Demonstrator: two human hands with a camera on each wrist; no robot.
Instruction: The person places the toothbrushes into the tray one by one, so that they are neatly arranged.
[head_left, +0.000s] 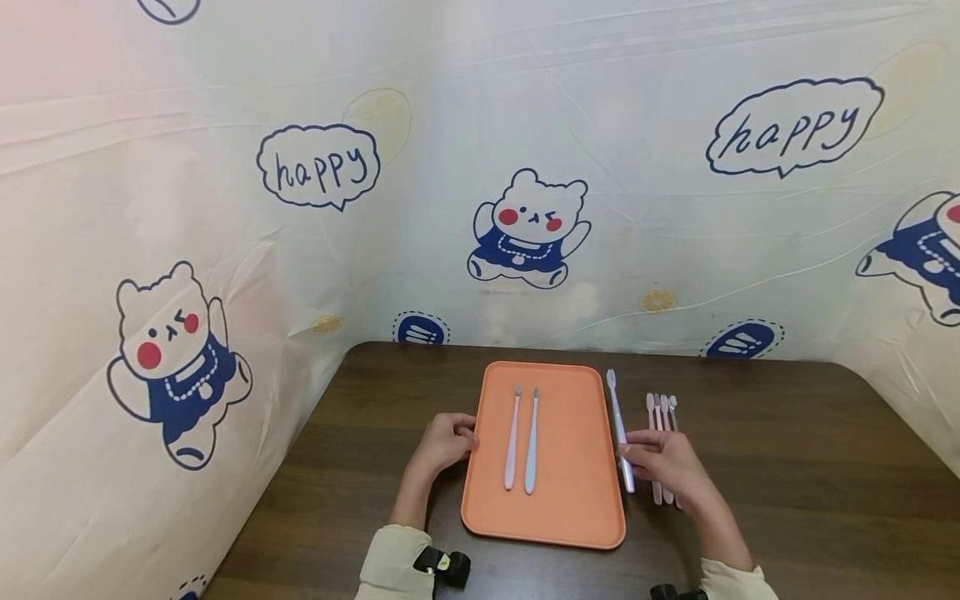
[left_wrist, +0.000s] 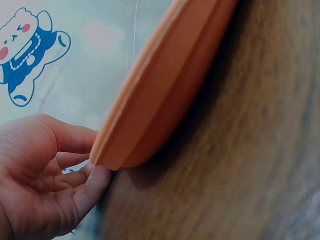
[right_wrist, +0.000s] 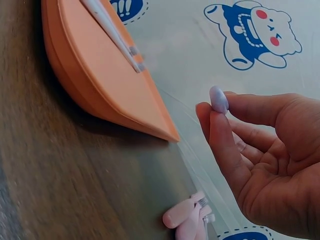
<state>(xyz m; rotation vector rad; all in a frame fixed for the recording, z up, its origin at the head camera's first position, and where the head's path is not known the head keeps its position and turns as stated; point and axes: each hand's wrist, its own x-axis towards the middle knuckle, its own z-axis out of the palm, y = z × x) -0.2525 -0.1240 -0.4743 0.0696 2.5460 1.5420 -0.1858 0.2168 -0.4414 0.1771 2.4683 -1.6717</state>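
Observation:
An orange tray (head_left: 573, 467) lies on the table, bearing a pink toothbrush (head_left: 512, 450) and a light blue toothbrush (head_left: 532, 450) side by side, heads toward the back. My left hand (head_left: 444, 442) pinches the tray's left rim between thumb and fingers, which the left wrist view shows close up. Just off the tray's right side, my right hand (head_left: 670, 461) holds a lavender toothbrush (head_left: 616, 402) between thumb and fingertips. In the right wrist view the end of its handle (right_wrist: 219, 100) faces the camera, above the table.
Several mostly pink toothbrushes (head_left: 657, 493) lie together right of the tray, partly hidden beneath my right hand. The dark wooden table (head_left: 810, 467) meets a printed curtain (head_left: 645, 208) at its back edge. Black straps with small devices sit on both wrists.

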